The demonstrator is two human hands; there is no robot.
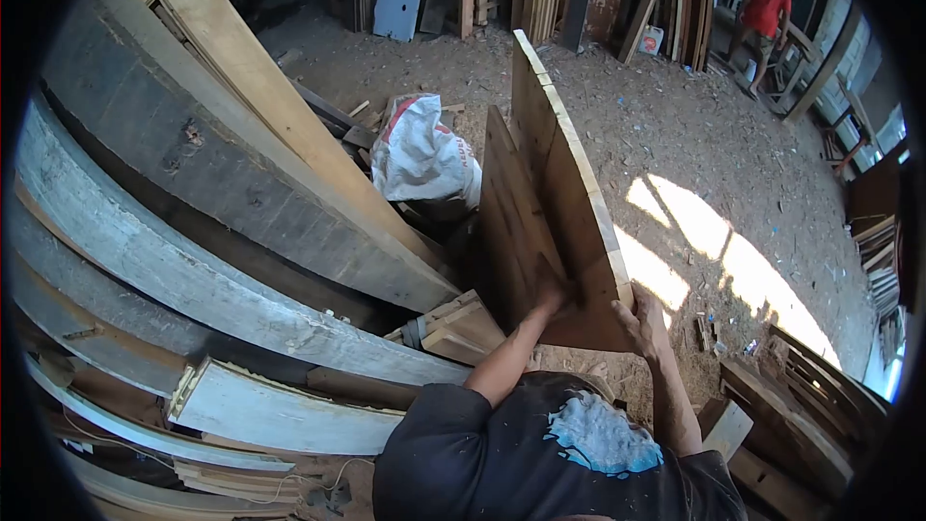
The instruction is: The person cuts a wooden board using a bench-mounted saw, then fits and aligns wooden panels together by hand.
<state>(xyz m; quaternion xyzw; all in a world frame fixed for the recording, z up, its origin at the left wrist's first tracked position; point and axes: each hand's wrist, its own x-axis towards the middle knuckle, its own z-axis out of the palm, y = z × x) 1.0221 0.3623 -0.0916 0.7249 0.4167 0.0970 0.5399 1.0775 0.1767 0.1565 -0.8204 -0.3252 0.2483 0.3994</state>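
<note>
One wooden panel (569, 203), head view: up on edge in front of the torso, pale edge facing up. Right hand (648, 323) pinches the panel's near end, thumb on its left face. Left hand (552, 291) is in shadow at the panel's left side; can't tell if it's closed on anything. Brown board (506, 198) just left of the panel, white sack (420, 150) left of that. Red-shirted person (765, 8) right of the panel, well apart.
</note>
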